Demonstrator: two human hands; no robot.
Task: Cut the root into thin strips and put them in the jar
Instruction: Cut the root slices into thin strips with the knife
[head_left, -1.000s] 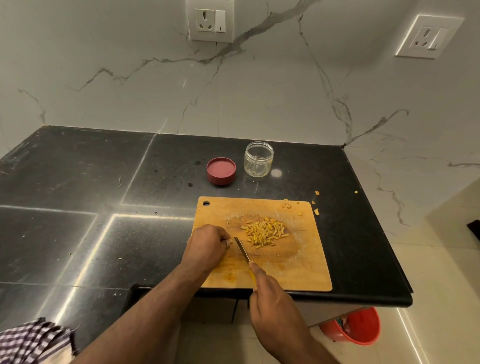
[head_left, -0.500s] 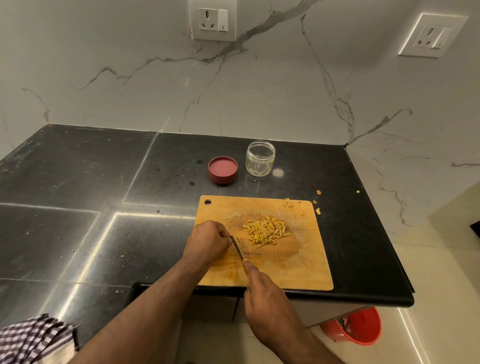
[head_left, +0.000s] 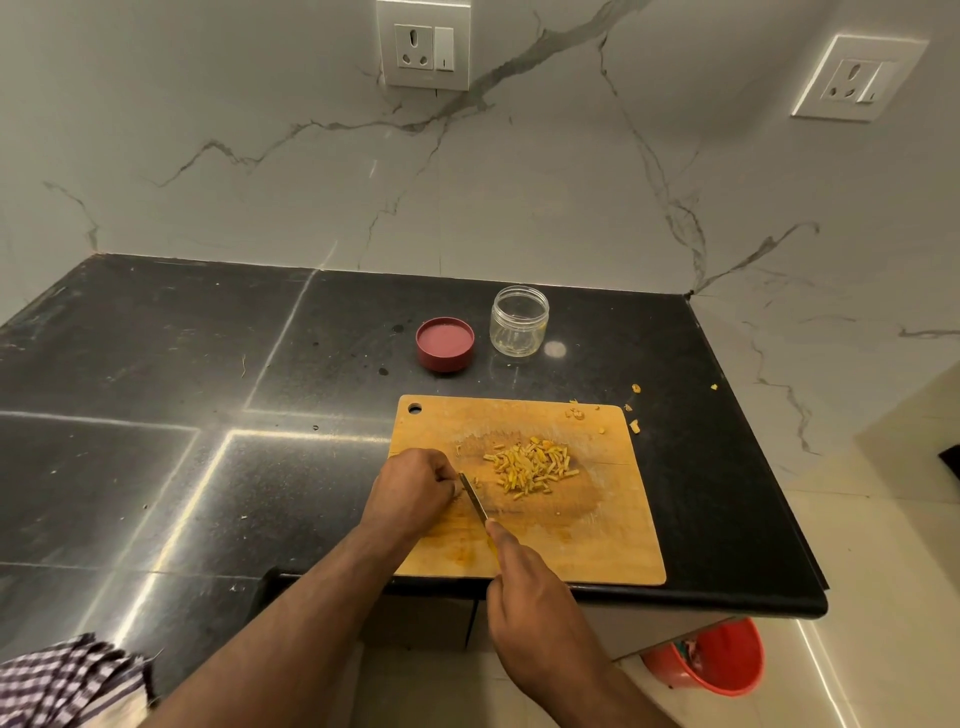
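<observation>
I see a black stone tabletop (head_left: 156, 389) set in a corner of white veined marble walls (head_left: 260, 171). A wooden cutting board (head_left: 597, 540) lies at its near edge. My left hand (head_left: 413, 491) has its grip curled down on the board; whether it pinches a piece of root I cannot tell. My right hand (head_left: 535, 608) has its grip closed round a knife (head_left: 474, 498), blade just beside the left fingers. A heap of yellow strips (head_left: 532, 467) sits mid-board. Beyond stand the open glass jar (head_left: 519, 321) and, beside it, a red lid (head_left: 445, 344).
</observation>
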